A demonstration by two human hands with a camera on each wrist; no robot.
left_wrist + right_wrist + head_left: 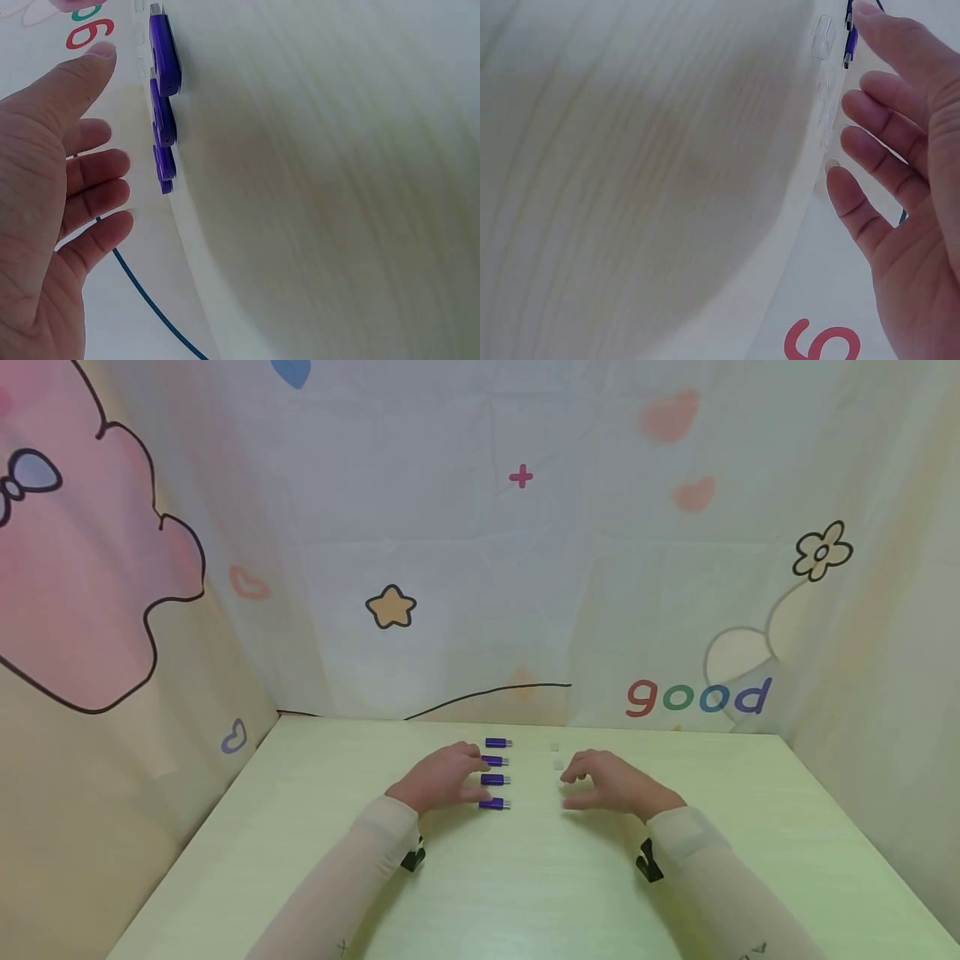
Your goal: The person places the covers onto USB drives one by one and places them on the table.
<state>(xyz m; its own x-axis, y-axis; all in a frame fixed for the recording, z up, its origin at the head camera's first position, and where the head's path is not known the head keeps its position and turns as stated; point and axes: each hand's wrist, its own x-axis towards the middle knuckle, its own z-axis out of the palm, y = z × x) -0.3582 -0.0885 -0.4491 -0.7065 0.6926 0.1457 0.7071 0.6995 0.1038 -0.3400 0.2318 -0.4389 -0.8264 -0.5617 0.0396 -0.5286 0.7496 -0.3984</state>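
Several purple USB flash drives lie in a column at the table's middle, metal plugs facing right; the farthest drive (498, 743) and the nearest drive (492, 804) mark its ends. My left hand (442, 779) hovers at their left, its fingers bent loosely and overlapping some drives in the head view. Nothing is between thumb and fingers in the left wrist view, where a drive (166, 56) shows beyond the thumb. To the right, small clear plastic caps (558, 765) form a second column. Beside them is my right hand (615, 783), fingers loosely bent and holding nothing; one clear cap (823, 37) shows in the right wrist view.
The pale wood-grain table (510, 885) meets a printed cloth backdrop (480, 643) at its far edge. Cloth also hangs along the left and right sides. A black strap piece (648, 862) shows under the right wrist, another (413, 857) under the left.
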